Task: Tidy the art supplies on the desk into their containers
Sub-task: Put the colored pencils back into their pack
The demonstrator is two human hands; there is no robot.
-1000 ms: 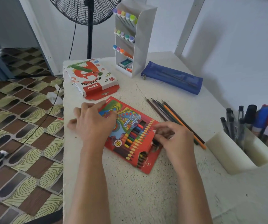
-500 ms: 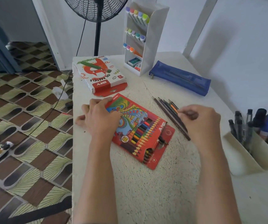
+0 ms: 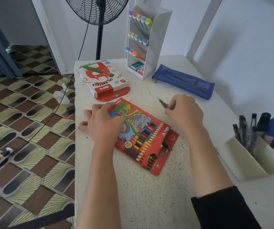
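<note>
While right hand (image 3: 184,113) grips loose pencils (image 3: 163,103), box (image 3: 133,111) holds coloured pencils (image 3: 142,138).

- Cardboard boxes: two, a flat red colour-pencil box (image 3: 142,124) and a white-and-red oil-pastel box (image 3: 103,75).
- Blue mesh zip pencil case (image 3: 182,81): one.
- White plastic tiered marker rack (image 3: 157,38): one.
- Pastel-capped markers (image 3: 138,16): five, five and three caps by row.
- Cream plastic desk organiser (image 3: 242,159): one.
- Black pedestal fan (image 3: 98,10): one.
- Dark loose pencils (image 3: 162,102): too blurred to count.
</note>
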